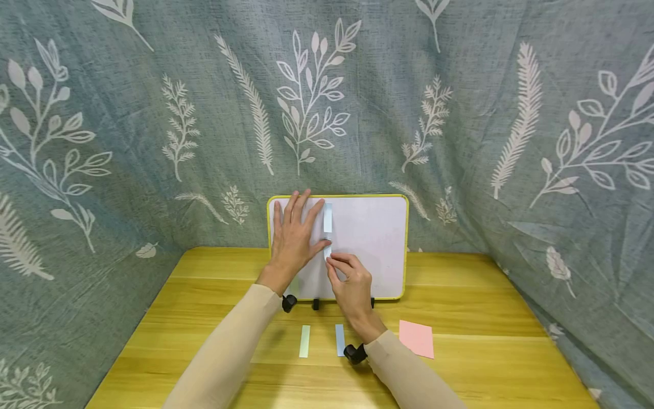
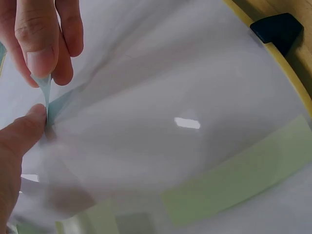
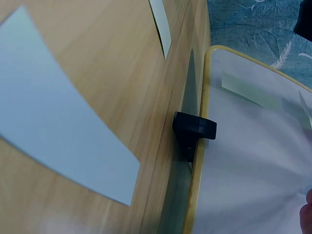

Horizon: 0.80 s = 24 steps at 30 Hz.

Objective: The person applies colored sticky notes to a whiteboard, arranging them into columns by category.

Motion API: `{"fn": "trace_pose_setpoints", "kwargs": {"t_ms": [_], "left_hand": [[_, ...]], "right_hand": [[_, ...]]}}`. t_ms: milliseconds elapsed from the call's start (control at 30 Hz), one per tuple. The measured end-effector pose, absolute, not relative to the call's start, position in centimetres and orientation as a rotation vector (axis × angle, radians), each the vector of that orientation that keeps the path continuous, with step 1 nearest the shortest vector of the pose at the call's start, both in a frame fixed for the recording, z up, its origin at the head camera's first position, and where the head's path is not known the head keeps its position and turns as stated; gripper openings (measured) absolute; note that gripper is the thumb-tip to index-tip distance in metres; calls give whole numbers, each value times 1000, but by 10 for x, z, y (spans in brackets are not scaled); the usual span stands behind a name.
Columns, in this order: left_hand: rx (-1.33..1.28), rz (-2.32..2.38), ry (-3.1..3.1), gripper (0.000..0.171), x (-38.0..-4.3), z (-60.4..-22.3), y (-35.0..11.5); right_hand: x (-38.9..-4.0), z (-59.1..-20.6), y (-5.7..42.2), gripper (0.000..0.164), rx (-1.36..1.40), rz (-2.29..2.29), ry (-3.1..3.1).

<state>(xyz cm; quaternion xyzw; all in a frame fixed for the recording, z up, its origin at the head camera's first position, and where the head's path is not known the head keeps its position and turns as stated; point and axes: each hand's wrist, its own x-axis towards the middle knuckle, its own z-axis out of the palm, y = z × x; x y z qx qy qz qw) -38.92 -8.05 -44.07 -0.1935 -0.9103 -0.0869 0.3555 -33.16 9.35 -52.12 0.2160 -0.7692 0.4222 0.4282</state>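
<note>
A white board with a yellow rim stands upright at the back of the table. My left hand lies with spread fingers against its left half, fingertips near the top rim. Its thumb touches a light-blue paper strip on the board. Between thumb and fingertips, my right hand pinches the lower end of that strip, which bends away from the surface in the left wrist view. Directly above, another light-blue strip is stuck upright. Pale green strips lie on the board's left side, mostly hidden by my left hand and arm in the head view.
On the wooden table before the board lie a green strip, a blue strip and a pink square of paper. Black feet hold the board's lower edge. A patterned curtain hangs behind.
</note>
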Motion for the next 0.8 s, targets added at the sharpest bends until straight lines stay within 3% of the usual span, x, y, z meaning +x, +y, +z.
{"fn": "trace_pose_setpoints", "kwargs": {"t_ms": [800], "left_hand": [[-455, -339, -2313, 107, -390, -439, -73]], "right_hand": [[-333, -520, 97, 12, 583, 995, -1946]]}}
